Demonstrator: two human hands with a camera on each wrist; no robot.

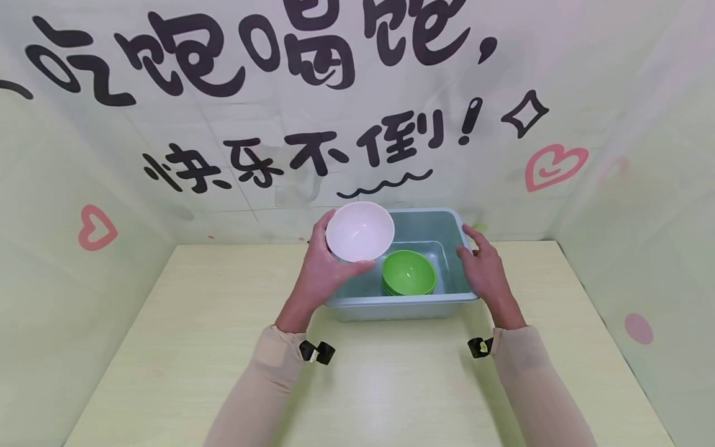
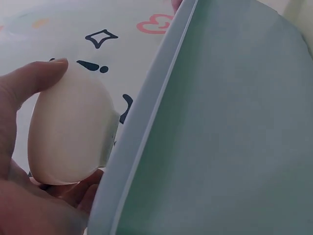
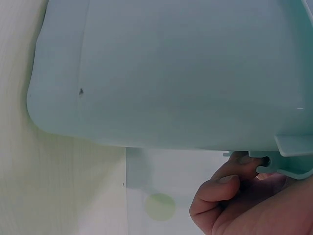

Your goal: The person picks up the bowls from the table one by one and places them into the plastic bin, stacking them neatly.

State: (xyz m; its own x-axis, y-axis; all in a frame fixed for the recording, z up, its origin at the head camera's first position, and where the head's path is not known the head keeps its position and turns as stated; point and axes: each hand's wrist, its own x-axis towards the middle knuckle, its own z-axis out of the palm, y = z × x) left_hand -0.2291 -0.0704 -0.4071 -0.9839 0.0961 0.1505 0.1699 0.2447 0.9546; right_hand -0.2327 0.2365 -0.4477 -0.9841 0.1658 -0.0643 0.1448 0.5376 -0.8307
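In the head view my left hand (image 1: 324,267) grips a white bowl (image 1: 360,233) by its rim, thumb at the near side and fingers round the left. The bowl is tilted, its inside facing the camera, and overlaps the left part of a blue-grey plastic bin (image 1: 402,311). Inside the bin, toward the front, sits a stack of green bowls (image 1: 409,273). At the bin's right end, my right hand (image 1: 483,270) holds the rim. From the right wrist, curled fingers (image 3: 215,191) show under the lip. The left wrist view shows the white bowl (image 2: 73,129) beside the bin's rim.
The bin stands on a pale wooden table (image 1: 223,298), close to the back wall sheet (image 1: 240,223) with black lettering. Side sheets (image 1: 631,261) with printed hearts and dots enclose the table left and right.
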